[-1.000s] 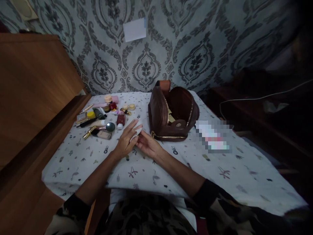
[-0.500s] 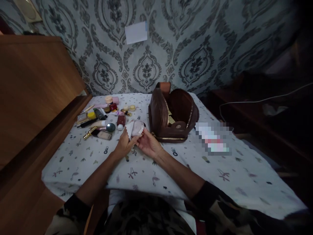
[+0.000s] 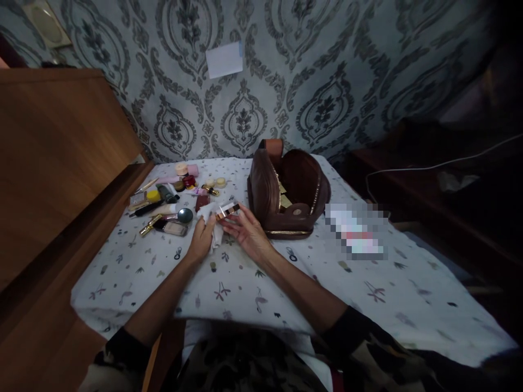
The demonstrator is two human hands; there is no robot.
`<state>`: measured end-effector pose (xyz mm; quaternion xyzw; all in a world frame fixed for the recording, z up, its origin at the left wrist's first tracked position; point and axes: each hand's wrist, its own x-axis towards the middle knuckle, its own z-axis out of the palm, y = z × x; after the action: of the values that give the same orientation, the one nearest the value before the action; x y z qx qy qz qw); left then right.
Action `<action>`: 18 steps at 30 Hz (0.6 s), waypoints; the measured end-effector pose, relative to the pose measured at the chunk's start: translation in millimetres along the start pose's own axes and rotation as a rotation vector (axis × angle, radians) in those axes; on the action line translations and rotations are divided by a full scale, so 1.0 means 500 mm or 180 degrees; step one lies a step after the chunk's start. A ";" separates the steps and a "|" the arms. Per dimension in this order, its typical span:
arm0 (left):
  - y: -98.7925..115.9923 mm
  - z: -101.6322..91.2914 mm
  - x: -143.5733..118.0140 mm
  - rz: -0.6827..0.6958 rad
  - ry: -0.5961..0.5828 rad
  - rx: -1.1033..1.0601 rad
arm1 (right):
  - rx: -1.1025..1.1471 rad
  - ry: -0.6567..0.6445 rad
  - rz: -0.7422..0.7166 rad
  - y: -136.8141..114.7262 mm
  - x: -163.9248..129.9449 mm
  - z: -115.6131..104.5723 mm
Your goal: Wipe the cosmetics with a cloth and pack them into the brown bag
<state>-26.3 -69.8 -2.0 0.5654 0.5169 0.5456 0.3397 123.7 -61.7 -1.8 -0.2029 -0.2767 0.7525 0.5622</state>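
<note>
My left hand (image 3: 201, 239) is closed on a crumpled white cloth (image 3: 216, 239), its thumb near the edge of a round cosmetic compact (image 3: 227, 211). The compact is turned edge-on and shows a shiny gold-brown rim. Gripping its right side is my right hand (image 3: 252, 234), thumb on top and fingers below. Both hands are above the table, just in front of a dark red cosmetic item (image 3: 201, 203) that the cloth partly covers. Right of them stands a brown handbag (image 3: 263, 190), unzipped and gaping, with something yellowish inside.
Cosmetics crowd the table's left side, among them a foundation bottle (image 3: 174, 227), a round dark-topped item (image 3: 185, 215), a gold tube (image 3: 150, 225) and a yellow-capped jar (image 3: 153, 195). A pixelated item (image 3: 357, 231) lies right of the bag. Patterned cloth (image 3: 163, 288) covers the table.
The compact has tipped from showing its broad face to edge-on. The cloth has moved to its left side and now hangs below my left hand.
</note>
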 end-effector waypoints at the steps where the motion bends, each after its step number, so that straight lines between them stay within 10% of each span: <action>1: 0.002 -0.001 0.001 -0.0084 0.0045 -0.0071 | -0.0045 0.0015 -0.0032 0.000 0.000 0.000; 18: 0.010 0.019 -0.004 -0.0807 -0.0247 -0.1552 | -0.2157 0.0178 -0.1004 0.023 -0.003 -0.005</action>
<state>-15.8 -71.2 0.6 0.4182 0.4236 0.5850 0.5509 117.5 -65.3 -11.0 -0.3528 -0.5224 0.5166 0.5795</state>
